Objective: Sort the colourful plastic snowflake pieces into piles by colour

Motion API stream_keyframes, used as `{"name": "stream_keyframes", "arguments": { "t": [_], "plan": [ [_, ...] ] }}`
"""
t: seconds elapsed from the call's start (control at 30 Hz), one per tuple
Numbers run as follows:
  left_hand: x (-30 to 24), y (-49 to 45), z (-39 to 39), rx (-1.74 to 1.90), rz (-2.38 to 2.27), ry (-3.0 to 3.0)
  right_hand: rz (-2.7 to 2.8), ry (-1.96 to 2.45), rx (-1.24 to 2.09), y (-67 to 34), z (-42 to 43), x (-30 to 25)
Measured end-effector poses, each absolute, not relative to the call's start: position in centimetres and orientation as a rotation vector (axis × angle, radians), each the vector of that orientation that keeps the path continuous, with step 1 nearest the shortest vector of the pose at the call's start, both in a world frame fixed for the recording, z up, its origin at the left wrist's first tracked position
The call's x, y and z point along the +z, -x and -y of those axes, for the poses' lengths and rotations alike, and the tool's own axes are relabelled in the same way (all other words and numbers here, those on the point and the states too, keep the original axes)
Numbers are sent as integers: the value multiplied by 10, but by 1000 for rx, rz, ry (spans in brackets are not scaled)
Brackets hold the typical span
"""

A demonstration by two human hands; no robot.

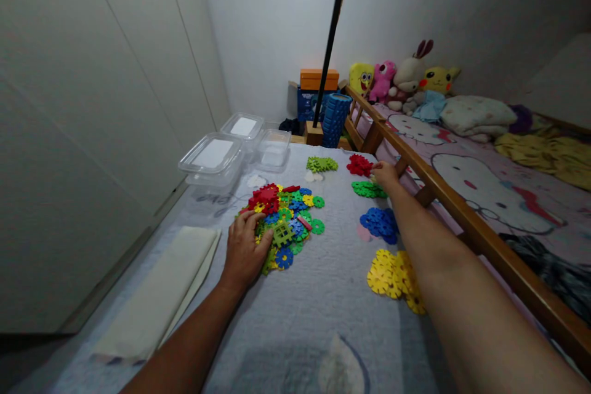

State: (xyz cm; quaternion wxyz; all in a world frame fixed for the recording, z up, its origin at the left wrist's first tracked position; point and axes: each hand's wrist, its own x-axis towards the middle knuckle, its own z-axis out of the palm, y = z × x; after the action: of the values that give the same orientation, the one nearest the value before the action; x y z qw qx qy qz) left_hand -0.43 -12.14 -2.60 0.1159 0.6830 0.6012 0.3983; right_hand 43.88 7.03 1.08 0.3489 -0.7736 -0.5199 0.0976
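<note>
Your mixed pile of plastic pieces point(283, 232) sits at the centre of the pale blue cloth point(314, 301), with red, blue, yellow, green and lime shapes heaped together; take it as the middle of a clock face. Your left grip point(245, 247) is at its 8 o'clock, loosely open, palm down, with the fingertips on the edge of the heap. Your right grip point(386, 175) reaches out to 2 o'clock, its fingertips at the red pile point(359, 165); whether they pinch a piece cannot be told.

Sorted groups curve round the right side. The lime pile point(322, 164) lies at 1 o'clock, the red one at 2, and the green pile point(368, 189) just below the red, between 2 and 3. The blue pile point(378, 224) is at 3, beside your forearm, and the yellow pile point(392, 274), its discs overlapping, is at 4, partly hidden by that arm.

Between 10 and 11 stand clear plastic boxes point(213, 163). A folded cream cloth point(159, 292) lies at 8, beyond your left hand. Past 3 o'clock, a wooden rail point(427, 188) borders a pink bed point(489, 181).
</note>
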Motion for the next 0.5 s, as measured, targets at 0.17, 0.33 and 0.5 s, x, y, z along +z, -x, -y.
{"name": "stream_keyframes", "arguments": {
  "t": [0.17,0.33,0.5],
  "plan": [
    [-26,3,121,1146,-1761,-1994,1414,1848,264,-411,-56,32],
    [-25,2,122,1147,-1758,-1975,1809,1627,461,-352,-26,37],
    [-21,1,123,1156,-1746,-1961,2166,1622,530,-296,3,20]
  ]
}}
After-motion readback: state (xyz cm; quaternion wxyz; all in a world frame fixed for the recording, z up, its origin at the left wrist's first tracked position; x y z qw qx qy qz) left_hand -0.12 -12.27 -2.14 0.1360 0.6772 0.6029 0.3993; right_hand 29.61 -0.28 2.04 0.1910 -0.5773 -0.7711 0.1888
